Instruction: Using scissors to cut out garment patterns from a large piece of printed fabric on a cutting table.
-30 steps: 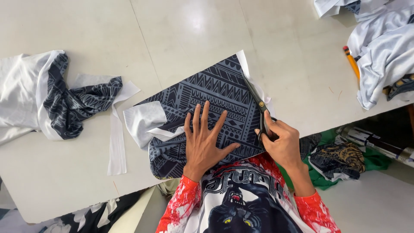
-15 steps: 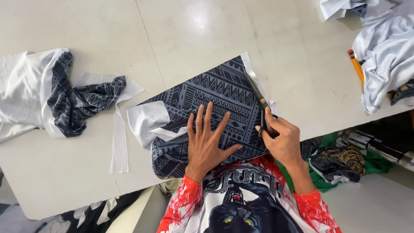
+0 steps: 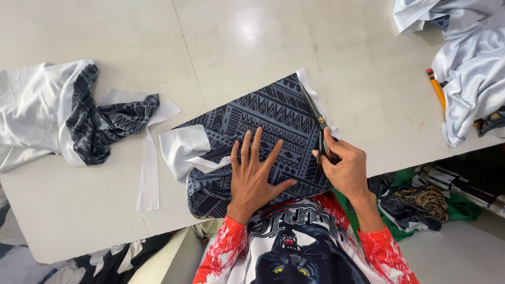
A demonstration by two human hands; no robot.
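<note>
One folded piece of dark patterned fabric point(image 3: 263, 131) lies near the front edge of the white table point(image 3: 236, 47), its grey geometric print facing up. Along its right edge the scissors point(image 3: 315, 122) point away from the person, blades lying almost together on the narrow white border point(image 3: 310, 89). The right hand point(image 3: 344, 168) has its fingers curled shut through the scissor handles. The left hand point(image 3: 258, 176) lies flat on the cloth, fingers spread wide, gripping nothing, only pressing. Judging by the blades, the cut has run roughly halfway up that edge, with the far stretch of border left to trim. A loose white strip point(image 3: 150, 163) lies to the left, beside a crumpled bundle of grey and patterned cloth point(image 3: 73, 115). A yellow pencil point(image 3: 436, 87) and pale garments point(image 3: 468, 79) sit far right.
</note>
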